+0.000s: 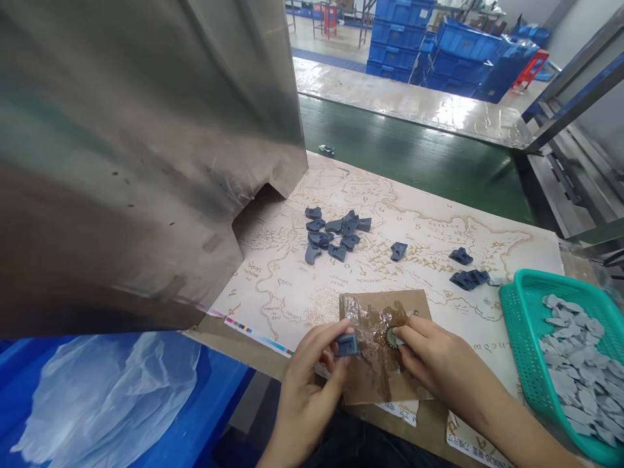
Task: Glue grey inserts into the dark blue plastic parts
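My left hand (316, 370) pinches a dark blue-grey plastic part (346, 345) with a recessed face, just over the left side of a cardboard piece (361, 387). A glossy, wet-looking brown coating (375, 318) is smeared across that cardboard. My right hand (429, 351) is closed on a small light grey plastic piece (398, 339), mostly covered by the fingers. Its tip is at a small round cap-like thing (391, 337) on the cardboard; whether they touch I cannot tell. Several similar blue-grey parts (319, 239) lie loosely grouped farther back.
At right stands a green basket (511, 325) with many light grey pieces (578, 364). More blue-grey parts (468, 279) lie near it on the map-printed sheet (292, 292). A large metal panel (146, 162) blocks the left. Behind runs a green belt (414, 143); a blue bin (219, 383) sits lower left.
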Demonstrator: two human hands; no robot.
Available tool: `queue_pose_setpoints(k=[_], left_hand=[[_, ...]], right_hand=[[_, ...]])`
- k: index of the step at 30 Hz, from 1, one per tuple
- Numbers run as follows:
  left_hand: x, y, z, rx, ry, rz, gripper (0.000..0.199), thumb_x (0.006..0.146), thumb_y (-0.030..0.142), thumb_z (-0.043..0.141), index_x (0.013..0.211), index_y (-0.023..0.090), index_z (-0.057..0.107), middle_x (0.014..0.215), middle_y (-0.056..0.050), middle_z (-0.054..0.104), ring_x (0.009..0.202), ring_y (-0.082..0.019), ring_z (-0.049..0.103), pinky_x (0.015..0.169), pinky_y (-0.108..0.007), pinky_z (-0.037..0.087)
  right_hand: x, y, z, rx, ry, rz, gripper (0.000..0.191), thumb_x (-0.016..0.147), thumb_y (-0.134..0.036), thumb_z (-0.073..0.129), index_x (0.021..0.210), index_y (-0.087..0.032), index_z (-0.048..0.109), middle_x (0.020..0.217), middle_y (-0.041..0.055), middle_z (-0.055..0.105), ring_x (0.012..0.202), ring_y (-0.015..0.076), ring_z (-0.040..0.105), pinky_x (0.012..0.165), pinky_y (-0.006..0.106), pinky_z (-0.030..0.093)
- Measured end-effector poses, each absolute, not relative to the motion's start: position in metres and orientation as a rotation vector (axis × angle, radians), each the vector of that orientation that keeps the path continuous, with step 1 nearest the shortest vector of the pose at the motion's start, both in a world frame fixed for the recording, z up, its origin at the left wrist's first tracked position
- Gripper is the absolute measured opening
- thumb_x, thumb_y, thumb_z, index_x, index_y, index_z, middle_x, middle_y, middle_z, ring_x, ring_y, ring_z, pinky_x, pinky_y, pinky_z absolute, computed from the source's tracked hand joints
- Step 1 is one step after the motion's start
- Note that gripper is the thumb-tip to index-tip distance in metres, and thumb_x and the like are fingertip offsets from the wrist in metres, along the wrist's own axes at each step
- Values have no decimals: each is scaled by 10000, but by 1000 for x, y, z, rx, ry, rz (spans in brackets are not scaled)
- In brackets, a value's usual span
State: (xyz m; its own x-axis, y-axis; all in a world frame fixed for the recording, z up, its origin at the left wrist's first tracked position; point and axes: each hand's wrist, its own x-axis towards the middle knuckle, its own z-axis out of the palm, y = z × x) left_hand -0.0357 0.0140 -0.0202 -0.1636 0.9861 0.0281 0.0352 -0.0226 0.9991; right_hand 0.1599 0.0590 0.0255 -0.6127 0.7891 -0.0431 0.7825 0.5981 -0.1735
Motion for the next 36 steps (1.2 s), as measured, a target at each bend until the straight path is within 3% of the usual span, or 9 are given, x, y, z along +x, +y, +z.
queue_pose_setpoints(k=[4, 10, 19, 23, 28, 32, 36], left_hand=[[-37, 15, -24, 997, 1288, 1263, 317, 765, 222, 636, 1076, 254, 682, 1011, -64, 668, 830, -167, 634, 629, -214, 544], [-33, 19, -20, 826, 1067, 1318, 123, 696, 170, 661, 810, 208, 686, 883, -33, 612, 635, -114, 590, 522, -194, 530], [-22, 16, -21, 535, 870, 1207, 239, 664, 316, 779, 871, 224, 702, 808, -20, 641, 664, -125, 639, 504, -164, 517], [-19, 17, -20, 712, 926, 1437, 130, 664, 234, 787, 779, 242, 727, 795, -5, 678, 699, -126, 673, 588, -182, 546], [-18, 15, -17, 1057, 1020, 1623, 233, 646, 125, 785, 817, 274, 736, 760, -5, 741, 688, -149, 700, 620, -213, 566], [-19, 10, -13, 1073, 1033, 1539, 173, 643, 249, 801, 806, 270, 748, 707, -19, 744, 617, -164, 686, 568, -235, 555], [-23, 9, -7, 910, 1040, 1359, 281, 575, 482, 799, 727, 249, 761, 605, -37, 720, 511, -160, 637, 528, -251, 522]], right_hand=[[163, 59, 37, -1389, -2685, 337, 201, 813, -72, 417, 768, -192, 573, 709, 32, 609, 626, 146, 601, 549, 239, 499], [160, 58, 59, -1319, -2446, 491, 181, 859, -123, 447, 922, -181, 607, 724, 29, 633, 601, 115, 611, 508, 190, 484], [155, 53, 71, -1336, -2275, 703, 129, 889, -223, 527, 922, -207, 650, 744, 18, 675, 610, 115, 639, 504, 169, 510], [151, 50, 72, -1338, -2249, 753, 126, 892, -258, 541, 929, -211, 652, 762, 21, 686, 615, 126, 652, 492, 178, 519], [143, 45, 76, -1287, -2193, 812, 96, 873, -226, 574, 935, -212, 645, 770, 19, 695, 649, 127, 669, 551, 171, 545], [142, 46, 82, -1103, -2229, 852, 160, 883, -138, 541, 989, -215, 632, 822, 19, 694, 720, 101, 665, 630, 134, 536], [145, 49, 85, -961, -2338, 898, 288, 894, -114, 520, 1135, -245, 608, 873, 29, 680, 770, 102, 650, 650, 143, 525]])
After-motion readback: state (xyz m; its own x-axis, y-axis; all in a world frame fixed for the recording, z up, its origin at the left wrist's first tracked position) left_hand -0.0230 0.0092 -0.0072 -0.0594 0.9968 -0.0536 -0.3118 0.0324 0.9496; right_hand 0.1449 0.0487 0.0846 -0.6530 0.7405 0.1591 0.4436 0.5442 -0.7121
